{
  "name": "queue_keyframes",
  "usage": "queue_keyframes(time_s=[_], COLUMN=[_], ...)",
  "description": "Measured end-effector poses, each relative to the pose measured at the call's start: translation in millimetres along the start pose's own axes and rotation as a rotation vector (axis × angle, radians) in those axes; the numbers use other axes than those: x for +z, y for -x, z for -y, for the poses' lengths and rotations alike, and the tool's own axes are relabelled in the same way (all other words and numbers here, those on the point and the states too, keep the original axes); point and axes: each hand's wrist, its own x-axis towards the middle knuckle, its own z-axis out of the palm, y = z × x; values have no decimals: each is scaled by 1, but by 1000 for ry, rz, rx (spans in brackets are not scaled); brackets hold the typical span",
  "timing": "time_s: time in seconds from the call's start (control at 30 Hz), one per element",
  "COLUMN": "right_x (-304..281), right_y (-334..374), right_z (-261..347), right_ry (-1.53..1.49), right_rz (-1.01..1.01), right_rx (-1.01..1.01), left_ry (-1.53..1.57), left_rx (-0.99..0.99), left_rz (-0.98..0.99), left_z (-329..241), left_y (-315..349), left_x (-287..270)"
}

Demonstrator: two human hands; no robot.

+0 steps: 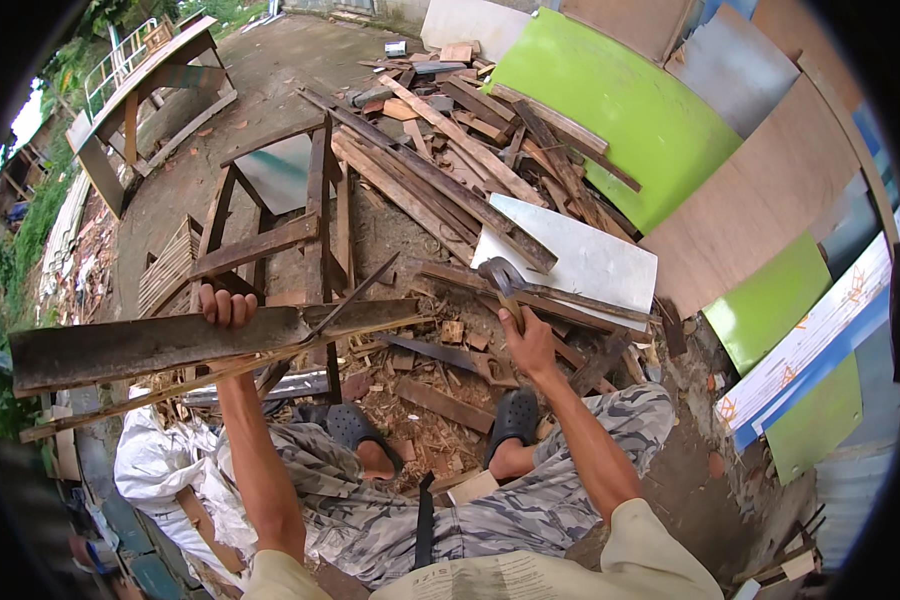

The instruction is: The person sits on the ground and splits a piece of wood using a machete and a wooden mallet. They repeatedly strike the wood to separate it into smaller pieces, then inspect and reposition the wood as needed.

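My left hand [228, 308] is wrapped over the upper edge of a long dark board [120, 350], which lies crosswise on the left. A thin, rough wood strip [150, 405] runs along the board's lower side, and a narrow dark stick [362, 288] crosses its right part at a slant. In my right hand [530, 345] is a claw hammer [500, 273], gripped by the handle, its head pointing away from me and apart from the board. Behind the board stands a dark wooden frame [317, 220]. A handsaw [440, 353] lies on the ground between my hands.
Scrap wood [450, 195] is heaped ahead, beside a white panel [570, 250]. Green sheets [620, 120] and brown boards [760, 190] lean at the right. A table [155, 75] stands far left. Wood chips litter the ground around my shoes [515, 420]; a white sack [160, 450] lies at left.
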Motion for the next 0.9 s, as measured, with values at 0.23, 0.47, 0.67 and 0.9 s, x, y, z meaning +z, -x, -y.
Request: queue_keyframes(time_s=[0.23,0.47,0.67,0.9], right_x=[88,142,114,119], right_y=[-30,-82,-74,-52], right_z=[0,-81,-70,-25], right_ry=[-145,411,118,-18], right_rz=[-39,576,172,238], right_rx=[-359,47,57,-64], left_ry=[-58,-45,-38,-30], left_rx=[20,1,44,72], left_rz=[-52,-147,-6,-34], left_z=[-26,-37,-50,-36], left_y=[-3,-9,-7,-14], left_x=[12,13,-1,7])
